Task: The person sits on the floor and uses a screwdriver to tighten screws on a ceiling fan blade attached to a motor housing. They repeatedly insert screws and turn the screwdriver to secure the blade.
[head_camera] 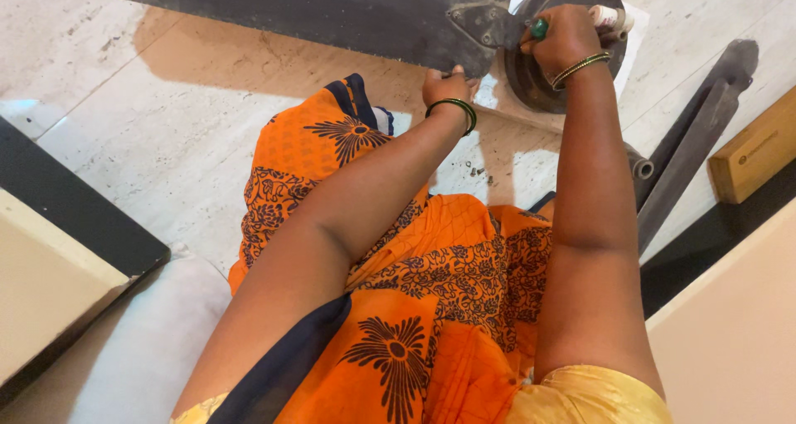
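**Asker:** At the far edge of the view, what are the hands doing?

**Describer:** Both arms stretch away from the camera over a lap draped in orange cloth (431, 308) printed with dark flowers. The left hand (448, 86) is closed over the near edge of a long dark fan blade (332, 14) that lies across the far part of the pale stone floor (166, 142). A green bangle (454, 107) circles that wrist.

**Asker:** And the right hand?

**Describer:** The right hand (566, 38) is curled into a fist around a tool with a green handle (540, 29); only the handle's tip shows, at the left side of the fist. The fist sits over a round dark motor housing (539, 80), just right of the metal bracket (485, 24) where the blade joins it. Thin bangles (580, 66) sit on this wrist too.

**Asker:** Anything else in that hand?

**Describer:** A small white tube-like thing (609, 16) pokes out on the far right side of the fist. I cannot tell whether the fingers hold it or it merely lies behind them.

**Asker:** What surrounds them?

**Describer:** To the right, a second dark blade (696, 134) lies slanted on the floor, with a wooden block (759, 150) beyond it. At near left sits a pale cushion (149, 349) beside a cream panel with a dark edge (75, 225).
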